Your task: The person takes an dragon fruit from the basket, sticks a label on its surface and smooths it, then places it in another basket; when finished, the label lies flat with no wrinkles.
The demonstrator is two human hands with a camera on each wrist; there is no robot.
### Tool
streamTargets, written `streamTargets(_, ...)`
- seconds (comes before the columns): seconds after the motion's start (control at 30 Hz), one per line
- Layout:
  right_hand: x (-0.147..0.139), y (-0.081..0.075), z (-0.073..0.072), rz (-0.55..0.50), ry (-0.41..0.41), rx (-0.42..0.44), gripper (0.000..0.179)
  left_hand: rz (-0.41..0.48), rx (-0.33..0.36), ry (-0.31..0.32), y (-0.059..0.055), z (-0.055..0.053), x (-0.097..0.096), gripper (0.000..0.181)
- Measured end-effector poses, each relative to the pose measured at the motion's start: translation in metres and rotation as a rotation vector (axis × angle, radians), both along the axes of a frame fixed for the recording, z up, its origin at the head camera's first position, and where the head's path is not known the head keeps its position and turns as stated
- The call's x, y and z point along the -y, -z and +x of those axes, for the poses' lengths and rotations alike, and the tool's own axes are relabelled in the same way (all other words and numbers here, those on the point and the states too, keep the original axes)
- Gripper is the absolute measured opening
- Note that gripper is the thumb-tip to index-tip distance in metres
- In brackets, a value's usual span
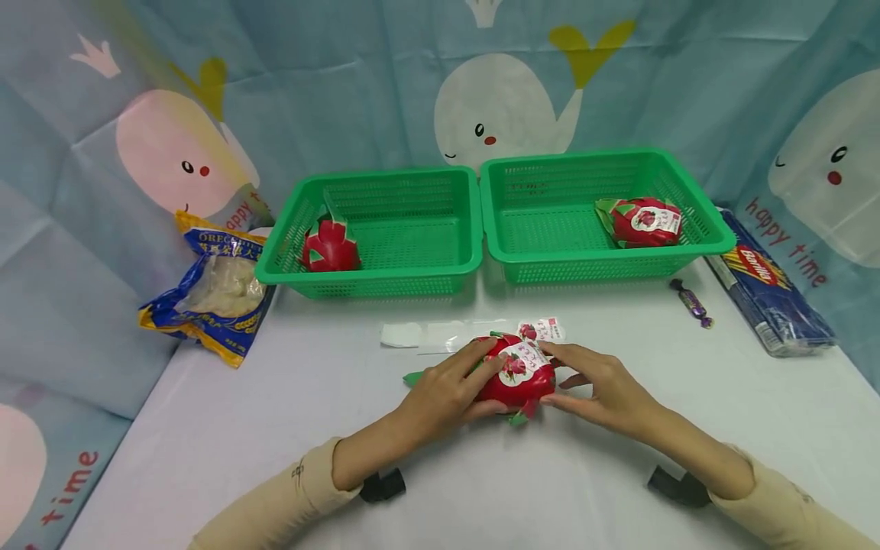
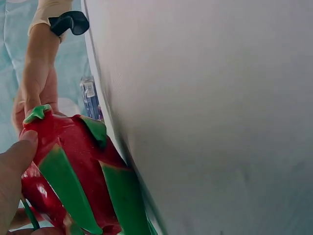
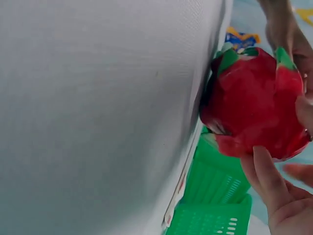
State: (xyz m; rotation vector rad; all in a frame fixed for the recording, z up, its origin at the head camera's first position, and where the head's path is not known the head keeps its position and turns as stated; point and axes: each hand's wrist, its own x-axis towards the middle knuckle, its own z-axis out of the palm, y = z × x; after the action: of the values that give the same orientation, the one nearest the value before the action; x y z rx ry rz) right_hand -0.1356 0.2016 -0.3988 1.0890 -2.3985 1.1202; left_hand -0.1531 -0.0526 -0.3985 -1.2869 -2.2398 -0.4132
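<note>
A red dragon fruit (image 1: 496,386) with green scales and a white printed label (image 1: 524,362) lies on its side at the middle of the table. My left hand (image 1: 450,388) holds it from the left, with fingers over the top and thumb along the near side. At the other end, my right hand (image 1: 605,388) has its index finger at the label's edge and its thumb low on the fruit. Green scales face the left wrist view on the dragon fruit (image 2: 73,171). In the right wrist view, fingertips (image 3: 264,159) touch the smoother red end.
Behind stand two green baskets (image 1: 371,284) (image 1: 605,270), each with a dragon fruit (image 1: 331,248) (image 1: 646,223). A label strip (image 1: 440,334) lies just beyond my hands. A pasta bag (image 1: 223,286) is left; a wrapped candy (image 1: 690,303) and blue Barilla pack (image 1: 773,286) are right.
</note>
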Motion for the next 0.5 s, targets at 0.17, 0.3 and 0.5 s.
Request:
streamTargets(0.17, -0.002, -0.002, -0.001, 0.045, -0.03, 0.128, 0.073, -0.002, -0.011, 0.012, 0.0, 0.001, 0.0, 0.061)
streamTargets(0.3, -0.004, -0.004, -0.003, 0.068, -0.053, 0.196, 0.071, 0.011, -0.022, 0.025, -0.001, 0.0, -0.001, 0.063)
streamTargets(0.5, -0.005, -0.011, -0.003, 0.166, -0.045, 0.313, 0.068, 0.025, 0.04, 0.037, -0.002, -0.001, -0.001, 0.062)
